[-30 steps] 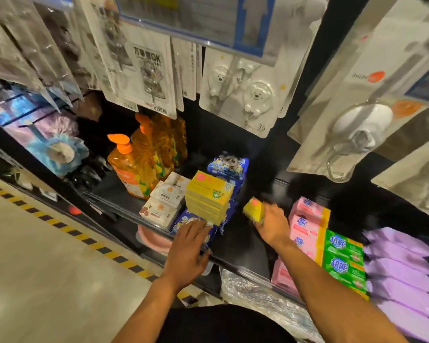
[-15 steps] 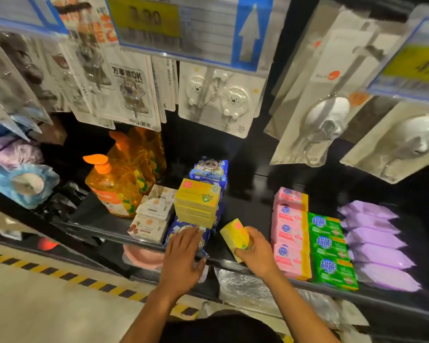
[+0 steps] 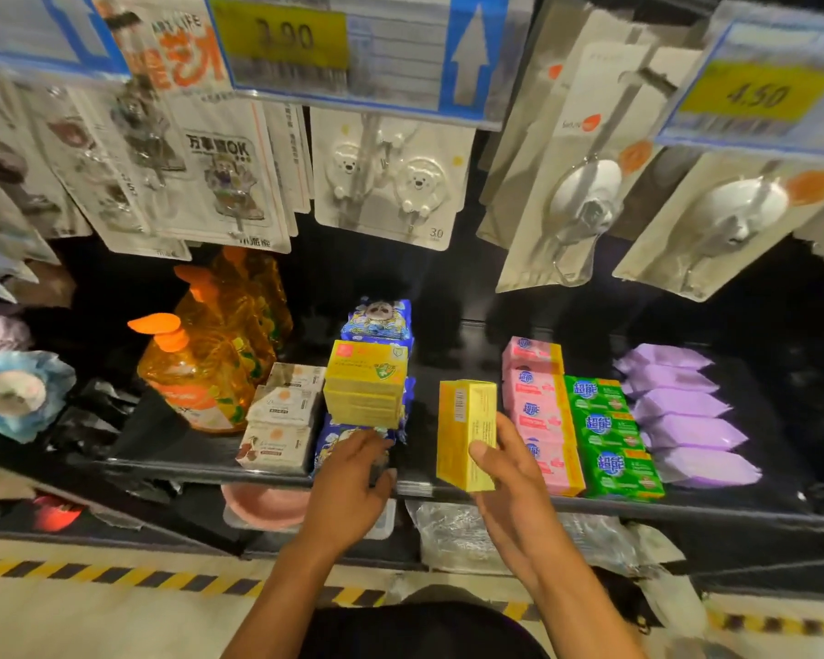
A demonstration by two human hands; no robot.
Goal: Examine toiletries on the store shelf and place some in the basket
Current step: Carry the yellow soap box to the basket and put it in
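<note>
My right hand [image 3: 510,487] grips a yellow soap box [image 3: 465,432], held upright above the front edge of the black shelf [image 3: 186,456]. My left hand [image 3: 353,482] rests on a blue patterned pack [image 3: 338,439] at the shelf front, fingers curled over it. Right behind that pack is a stack of matching yellow boxes [image 3: 366,382]. No basket is in view.
Orange pump bottles [image 3: 201,373] and white boxes [image 3: 281,420] stand to the left. Pink soaps [image 3: 538,411], green soaps [image 3: 610,435] and purple packs [image 3: 686,411] fill the right. Hook packs [image 3: 391,183] and price tags [image 3: 353,45] hang above. A pink basin [image 3: 262,508] sits on the lower shelf.
My right hand has lifted the yellow box off the shelf edge and turned it upright. The view has moved closer. My left hand stays on the blue pack.
</note>
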